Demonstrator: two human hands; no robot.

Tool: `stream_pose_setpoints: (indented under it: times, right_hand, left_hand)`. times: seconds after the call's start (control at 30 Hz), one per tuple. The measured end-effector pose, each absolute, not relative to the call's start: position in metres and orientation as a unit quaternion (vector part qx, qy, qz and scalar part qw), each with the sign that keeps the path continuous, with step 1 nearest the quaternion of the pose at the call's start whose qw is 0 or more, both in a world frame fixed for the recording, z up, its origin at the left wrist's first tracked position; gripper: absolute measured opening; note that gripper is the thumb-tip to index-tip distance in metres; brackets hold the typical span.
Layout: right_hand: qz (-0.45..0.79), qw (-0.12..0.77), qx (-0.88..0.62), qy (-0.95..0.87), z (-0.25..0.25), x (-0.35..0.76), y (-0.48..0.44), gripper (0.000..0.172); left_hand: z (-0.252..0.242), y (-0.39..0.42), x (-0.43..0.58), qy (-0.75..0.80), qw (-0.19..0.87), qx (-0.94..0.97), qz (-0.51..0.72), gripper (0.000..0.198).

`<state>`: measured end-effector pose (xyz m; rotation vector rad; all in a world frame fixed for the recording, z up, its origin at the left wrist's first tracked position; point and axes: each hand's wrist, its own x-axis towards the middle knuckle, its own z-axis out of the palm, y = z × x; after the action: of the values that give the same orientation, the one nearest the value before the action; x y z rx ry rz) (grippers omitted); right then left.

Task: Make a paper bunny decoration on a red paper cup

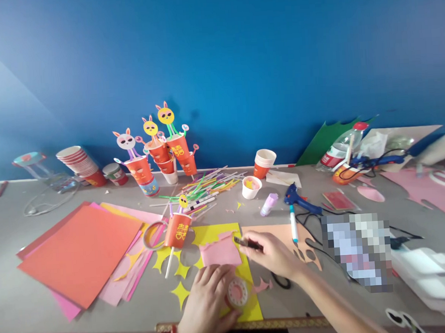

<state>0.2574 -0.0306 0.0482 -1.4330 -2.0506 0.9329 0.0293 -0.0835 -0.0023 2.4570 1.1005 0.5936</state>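
Note:
My left hand [206,300] lies near the table's front edge with its fingers curled round a pink tape roll [237,292], pressing it on a yellow sheet [249,295]. My right hand [275,256] pinches a dark pen [248,243] with its tip at the edge of a pink paper piece [220,253] that lies on the yellow sheet. A red paper cup on a straw [177,230] lies tipped just left of the pink piece. Yellow star cut-outs [180,291] are scattered beside my left hand.
Stacked orange and pink sheets [80,253] cover the left. Bunny cup crafts [157,153], cup stacks [79,162] and loose straws [204,185] stand at the back. A blue glue gun [298,199], glue stick [269,204], marker [293,225] and peach paper [283,233] lie to the right.

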Motion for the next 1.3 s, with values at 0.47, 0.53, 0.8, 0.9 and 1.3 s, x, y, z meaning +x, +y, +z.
stream_pose_setpoints:
  times: [0.47,0.53,0.8,0.9,1.3]
  right_hand:
    - [0.366,0.126,-0.474,-0.791,0.043,0.249,-0.07,0.011]
    - [0.366,0.127,-0.472,-0.792,0.043,0.248,-0.07,0.012]
    - [0.359,0.127,-0.47,-0.796,0.044,0.245,-0.069,0.014]
    - [0.354,0.131,-0.46,-0.804,0.044,0.245,-0.069,0.015]
    - [0.309,0.159,-0.495,-0.796,0.052,0.253,-0.064,0.013]
  left_hand:
    - [0.004,-0.084,0.027,0.386,0.186,0.885,0.182,0.063]
    - [0.007,-0.083,0.026,0.378,0.187,0.891,0.168,0.065]
    - [0.009,-0.08,0.024,0.371,0.184,0.893,0.174,0.055]
    - [0.008,-0.079,0.024,0.37,0.188,0.891,0.184,0.056]
    - [0.022,-0.07,0.017,0.386,0.148,0.882,0.226,0.061]
